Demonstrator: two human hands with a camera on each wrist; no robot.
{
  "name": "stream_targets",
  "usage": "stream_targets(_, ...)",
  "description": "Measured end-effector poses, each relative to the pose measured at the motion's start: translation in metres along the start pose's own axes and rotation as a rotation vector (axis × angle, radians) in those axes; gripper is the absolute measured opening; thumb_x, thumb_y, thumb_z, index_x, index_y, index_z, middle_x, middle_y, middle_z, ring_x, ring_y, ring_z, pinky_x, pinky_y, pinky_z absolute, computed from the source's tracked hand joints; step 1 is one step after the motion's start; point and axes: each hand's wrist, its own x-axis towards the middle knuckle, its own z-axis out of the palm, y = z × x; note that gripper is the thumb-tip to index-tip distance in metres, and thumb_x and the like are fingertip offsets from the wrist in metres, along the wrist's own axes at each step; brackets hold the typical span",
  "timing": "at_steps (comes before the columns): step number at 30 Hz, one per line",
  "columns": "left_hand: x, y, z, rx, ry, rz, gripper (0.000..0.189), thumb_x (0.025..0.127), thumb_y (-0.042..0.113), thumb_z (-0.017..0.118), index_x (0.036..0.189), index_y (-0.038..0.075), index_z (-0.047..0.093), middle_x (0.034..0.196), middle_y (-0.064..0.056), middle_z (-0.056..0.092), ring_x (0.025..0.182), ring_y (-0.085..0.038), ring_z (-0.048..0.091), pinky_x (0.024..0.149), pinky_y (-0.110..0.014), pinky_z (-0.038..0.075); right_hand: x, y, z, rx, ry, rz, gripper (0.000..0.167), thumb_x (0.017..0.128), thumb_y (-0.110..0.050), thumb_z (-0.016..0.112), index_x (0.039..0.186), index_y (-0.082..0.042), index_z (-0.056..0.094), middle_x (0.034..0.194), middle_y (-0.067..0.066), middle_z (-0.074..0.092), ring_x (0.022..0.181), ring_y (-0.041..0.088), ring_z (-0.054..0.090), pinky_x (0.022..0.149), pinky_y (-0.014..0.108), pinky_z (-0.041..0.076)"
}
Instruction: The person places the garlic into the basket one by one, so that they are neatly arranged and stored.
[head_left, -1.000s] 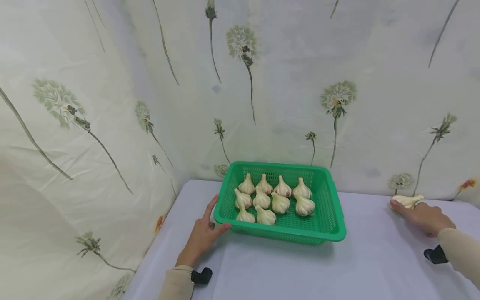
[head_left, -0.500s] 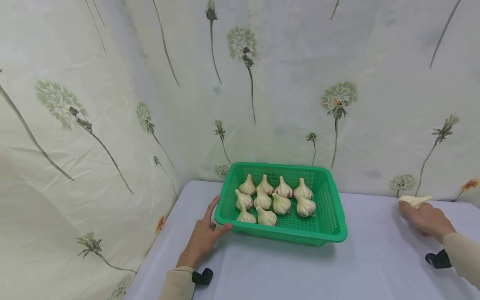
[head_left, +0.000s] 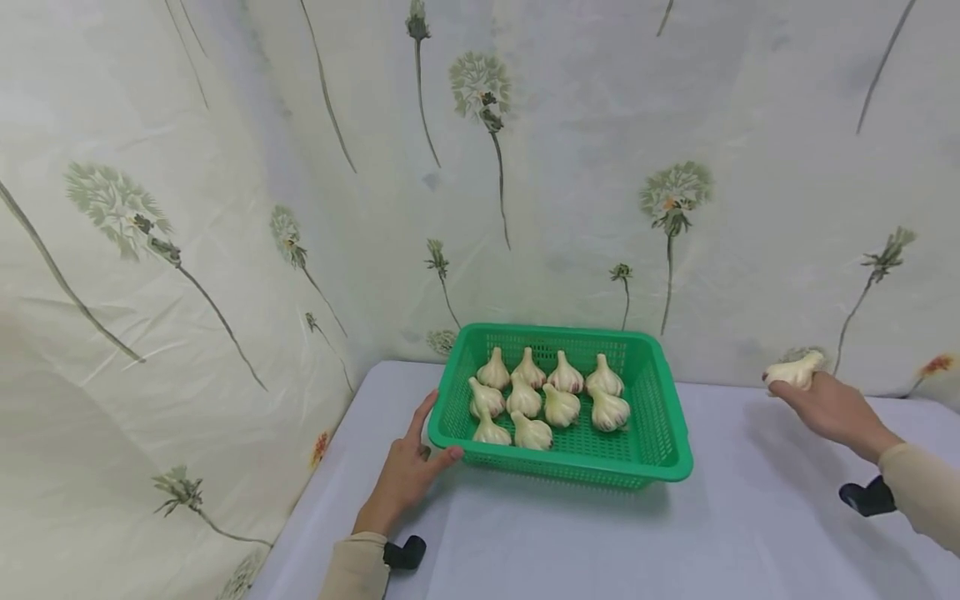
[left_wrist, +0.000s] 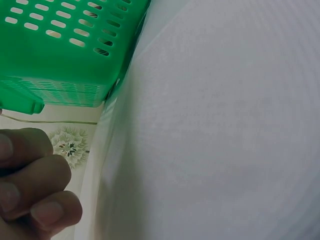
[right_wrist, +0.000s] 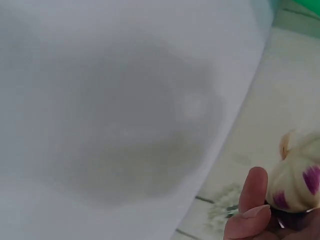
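A garlic bulb (head_left: 795, 372), white with purple patches, is held in my right hand (head_left: 840, 412) above the table at the far right. In the right wrist view the thumb and fingers (right_wrist: 254, 190) lie against the bulb (right_wrist: 297, 177), partly cut off by the frame edge. My left hand (head_left: 405, 477) rests at the near left corner of a green plastic basket (head_left: 555, 468), thumb on the front rim and forefinger along the left side. The left wrist view shows its other fingers (left_wrist: 40, 185) bent below the basket wall (left_wrist: 60, 55). Several garlic bulbs (head_left: 561, 407) sit in rows in the basket.
The table (head_left: 570, 550) has a white cover. Behind it and to the left hangs a pale curtain (head_left: 570, 183) printed with dandelions. Bare basket floor (head_left: 637, 446) shows at the basket's right end.
My right hand has lifted the garlic bulb off the table near the back edge, and it is now higher and slightly further left. The left hand and basket have stayed put.
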Motion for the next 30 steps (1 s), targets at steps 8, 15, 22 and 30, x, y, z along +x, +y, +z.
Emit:
stream_targets(8,0.001,0.000,0.001,0.001,0.003,0.017,0.096,0.089,0.065,0.076,0.166,0.052,0.020,0.055,0.014,0.028,0.053,-0.004,0.025,0.050,-0.024,0.027,0.000,-0.036,-0.009,0.005,0.023,-0.093,0.075,0.110,-0.051,0.043,0.128,0.023,0.046,0.103,0.027,0.065,0.083,0.029,0.063,0.063,0.036,0.045)
stream_targets(15,0.001,0.000,0.000,0.004,0.006,0.014,0.095,0.090,0.063,0.076,0.167,0.050,0.022,0.055,0.014,0.028,0.052,-0.003,0.025,0.049,-0.024,0.027,-0.005,-0.087,-0.005,0.002,0.074,-0.163,0.072,0.108,-0.045,0.053,0.130,0.023,0.046,0.099,0.025,0.063,0.078,0.027,0.057,0.061,0.036,0.043)
stream_targets(22,0.000,0.001,0.000,-0.002,0.003,0.013,0.095,0.090,0.064,0.076,0.166,0.051,0.022,0.054,0.013,0.029,0.052,-0.004,0.025,0.049,-0.024,0.028,-0.006,-0.129,0.006,0.038,0.058,-0.294,0.061,0.106,-0.041,0.063,0.129,0.015,0.055,0.110,0.028,0.070,0.091,0.031,0.070,0.065,0.036,0.050)
stream_targets(30,0.001,-0.001,0.001,-0.011,0.001,0.026,0.095,0.090,0.064,0.076,0.167,0.048,0.022,0.054,0.013,0.028,0.052,-0.004,0.024,0.049,-0.024,0.028,-0.002,-0.174,0.015,0.091,0.000,-0.401,0.053,0.103,-0.043,0.068,0.129,0.003,0.062,0.109,0.013,0.073,0.095,0.022,0.069,0.069,0.034,0.053)
